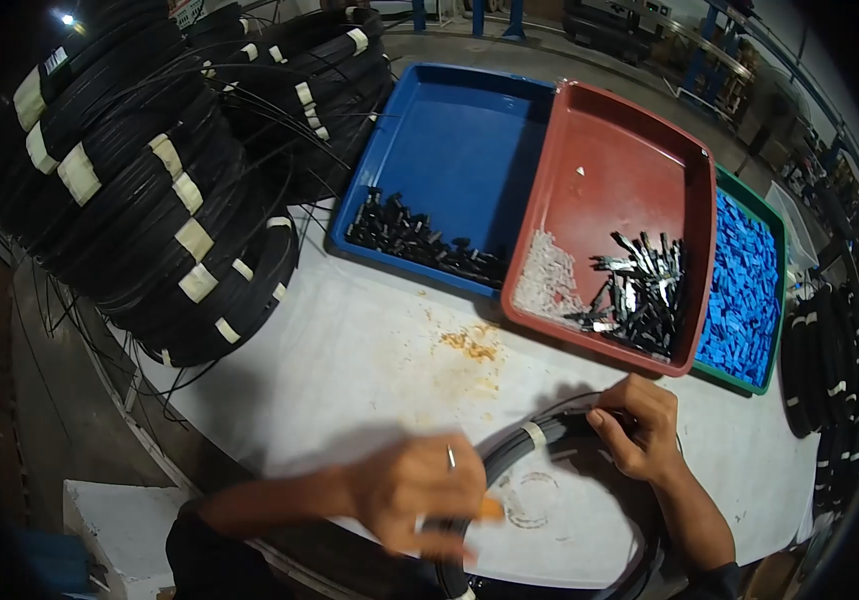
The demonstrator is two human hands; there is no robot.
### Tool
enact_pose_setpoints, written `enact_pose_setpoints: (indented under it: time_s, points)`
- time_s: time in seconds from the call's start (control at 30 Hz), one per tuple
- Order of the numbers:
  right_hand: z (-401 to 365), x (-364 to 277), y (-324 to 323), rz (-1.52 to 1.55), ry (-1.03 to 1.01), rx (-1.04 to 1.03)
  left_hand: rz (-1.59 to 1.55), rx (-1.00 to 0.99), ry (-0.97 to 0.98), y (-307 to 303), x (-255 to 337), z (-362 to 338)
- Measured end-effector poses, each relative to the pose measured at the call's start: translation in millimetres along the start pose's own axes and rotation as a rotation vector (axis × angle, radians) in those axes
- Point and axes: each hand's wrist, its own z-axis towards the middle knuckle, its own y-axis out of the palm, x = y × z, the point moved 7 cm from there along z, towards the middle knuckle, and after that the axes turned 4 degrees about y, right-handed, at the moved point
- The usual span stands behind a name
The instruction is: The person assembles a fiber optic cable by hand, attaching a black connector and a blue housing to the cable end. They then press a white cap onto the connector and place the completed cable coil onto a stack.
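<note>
A coil of black cable (pixel 504 458), bound with pale tape (pixel 534 434), lies on the white table in front of me. At the coil's far right side, my right hand (pixel 639 425) is closed in a pinch on the black cable. My left hand (pixel 419 490) is over the coil's left side, with a ring on one finger, and is smeared by motion. Its fingers are curled around a small orange thing (pixel 490 508), too blurred to name. The lower part of the coil runs out at the bottom edge.
Tall stacks of taped black cable coils (pixel 139 200) stand at the left. Across the table are a blue tray (pixel 449 120) with black parts, a red tray (pixel 629 150) with clear and black parts, and a green tray (pixel 777 345) of blue pieces. Orange scraps (pixel 469 345) lie mid-table.
</note>
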Motion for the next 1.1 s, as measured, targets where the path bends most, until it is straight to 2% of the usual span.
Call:
enact_pose_setpoints:
  time_s: [0.1, 0.13, 0.27, 0.37, 0.5, 0.57, 0.7, 0.83, 1.0, 1.1]
  points:
    - [-0.3, 4.8, 3.0, 0.018, 0.043, -0.055, 0.604, 0.035, -0.100, -68.4, -41.3, 6.0]
    - [-0.2, 7.6, 4.7, 0.024, 0.087, -0.094, 0.761, 0.025, -0.209, -93.4, -55.5, 6.2]
    - [-3.4, 17.4, 7.3, 0.043, 0.145, -0.139, 0.853, 0.110, -0.457, -171.9, -111.6, -1.3]
    - [-1.8, 19.9, 7.7, 0.059, 0.138, -0.116, 0.954, 0.127, -0.484, -198.8, -140.4, -4.7]
    - [-2.0, 22.4, 7.7, 0.042, 0.171, -0.128, 1.040, 0.081, -0.420, -202.9, -159.6, 4.6]
    - [-1.3, 23.0, 8.5, 0.041, 0.182, -0.127, 1.131, -0.027, -0.547, -202.7, -170.9, 8.6]
    - [-1.9, 23.3, 9.0, 0.048, 0.185, -0.110, 1.122, 0.100, -0.478, -212.6, -179.2, 13.7]
    - [-1.7, 23.3, 8.3, 0.032, 0.180, -0.117, 1.108, 0.095, -0.399, -211.3, -176.3, 16.7]
    - [-0.1, 21.4, 9.7, 0.045, 0.186, -0.114, 1.081, -0.043, -0.364, -189.2, -171.8, 20.7]
    - [-0.5, 21.0, 8.2, 0.052, 0.202, -0.110, 1.188, -0.148, -0.339, -189.4, -179.5, 19.9]
